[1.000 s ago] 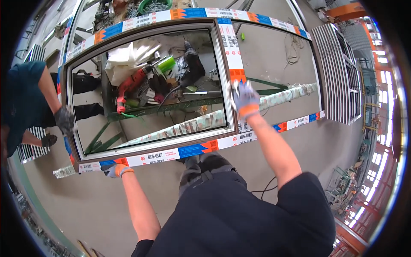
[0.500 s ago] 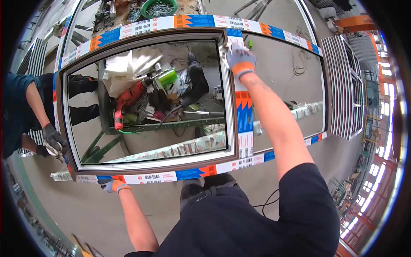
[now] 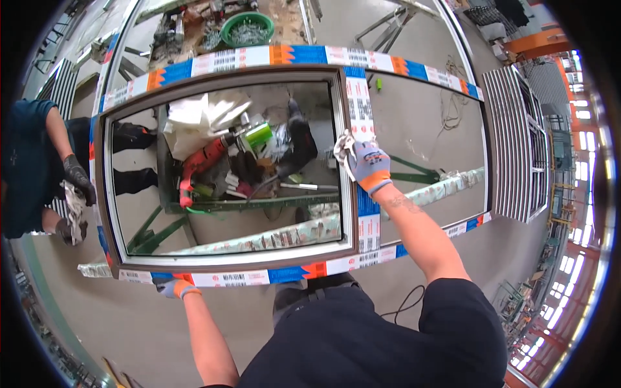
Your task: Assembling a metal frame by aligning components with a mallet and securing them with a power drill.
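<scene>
A large window frame (image 3: 239, 278) wrapped in printed protective film lies flat in front of me. Its left part holds a brown-edged sash (image 3: 217, 264) with a glass pane. My right hand (image 3: 372, 163), in a grey and orange glove, is closed on a crumpled white rag (image 3: 345, 154). It presses the rag against the sash's right side bar, about halfway along. At the near edge, toward the left, my left hand (image 3: 173, 287) in a matching glove grips the window frame; its fingertips are partly hidden by the frame.
At the left, a co-worker's dark-gloved hand (image 3: 79, 181) holds another rag (image 3: 74, 210) beside the frame. Through the glass show a red power tool (image 3: 204, 158), a black tool (image 3: 300, 132) and a green bench (image 3: 259, 202). A green bowl of screws (image 3: 248, 31) stands beyond; stacked profiles (image 3: 511, 142) lie right.
My right hand has slid the rag toward me along the side bar from the far corner. The co-worker's hands have shifted slightly outward from the frame. My left hand stays at the near edge.
</scene>
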The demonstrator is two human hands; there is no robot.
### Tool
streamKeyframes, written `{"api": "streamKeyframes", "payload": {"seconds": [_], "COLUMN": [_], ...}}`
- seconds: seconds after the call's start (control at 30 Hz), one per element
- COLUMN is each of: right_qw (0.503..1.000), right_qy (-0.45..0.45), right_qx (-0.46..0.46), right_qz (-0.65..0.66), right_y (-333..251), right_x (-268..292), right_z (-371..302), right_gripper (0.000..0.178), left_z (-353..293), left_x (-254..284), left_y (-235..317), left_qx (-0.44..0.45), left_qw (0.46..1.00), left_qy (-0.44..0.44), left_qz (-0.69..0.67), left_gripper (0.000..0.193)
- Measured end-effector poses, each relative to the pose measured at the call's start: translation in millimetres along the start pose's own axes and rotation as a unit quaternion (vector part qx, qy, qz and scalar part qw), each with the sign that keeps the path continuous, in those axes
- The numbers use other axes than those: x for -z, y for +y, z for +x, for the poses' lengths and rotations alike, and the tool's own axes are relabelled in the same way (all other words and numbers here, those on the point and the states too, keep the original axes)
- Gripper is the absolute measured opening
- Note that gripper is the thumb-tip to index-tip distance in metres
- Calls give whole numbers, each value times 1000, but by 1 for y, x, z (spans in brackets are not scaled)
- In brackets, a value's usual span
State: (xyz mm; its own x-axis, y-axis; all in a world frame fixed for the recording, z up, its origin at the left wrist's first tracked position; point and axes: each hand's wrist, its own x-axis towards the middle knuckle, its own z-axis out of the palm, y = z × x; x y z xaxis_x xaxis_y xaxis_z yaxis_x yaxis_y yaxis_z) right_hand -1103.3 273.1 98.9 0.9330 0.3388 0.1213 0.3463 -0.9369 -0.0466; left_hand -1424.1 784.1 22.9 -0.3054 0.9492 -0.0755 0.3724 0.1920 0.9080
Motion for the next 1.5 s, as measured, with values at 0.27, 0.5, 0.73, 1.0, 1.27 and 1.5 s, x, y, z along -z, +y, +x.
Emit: {"api": "streamKeyframes", "payload": {"seconds": [0.27,0.5,0.73,1.0,1.27,1.5], "right_qw": [995,977,993,980,986,981], "right_qy": [-13,-17,-1,58,-46,31], "right_qx": [-76,-207,-104,-192,-160,-189], "right_qz": [-69,-38,-55,-13,-17,-34], "right_y": [45,72,40,63,36,75], "right_x": [-37,-25,-42,-38,-36,-42], "right_z": [186,256,136,258,190,243], "right_gripper": [30,34,32,38,33,32], "left_z": [-2,-18,7,18,28,0], "left_x": [-4,-12,-3,-6,6,-11], "left_y": [-2,6,-14,-21,-28,-6], "left_qx": [-41,-36,-121,-77,-16,-55], "left_qw": [998,996,981,989,999,998], "left_qy": [9,-8,45,31,0,-2], "left_qz": [38,85,147,124,-49,-45], "left_gripper": [36,36,38,38,36,39]}}
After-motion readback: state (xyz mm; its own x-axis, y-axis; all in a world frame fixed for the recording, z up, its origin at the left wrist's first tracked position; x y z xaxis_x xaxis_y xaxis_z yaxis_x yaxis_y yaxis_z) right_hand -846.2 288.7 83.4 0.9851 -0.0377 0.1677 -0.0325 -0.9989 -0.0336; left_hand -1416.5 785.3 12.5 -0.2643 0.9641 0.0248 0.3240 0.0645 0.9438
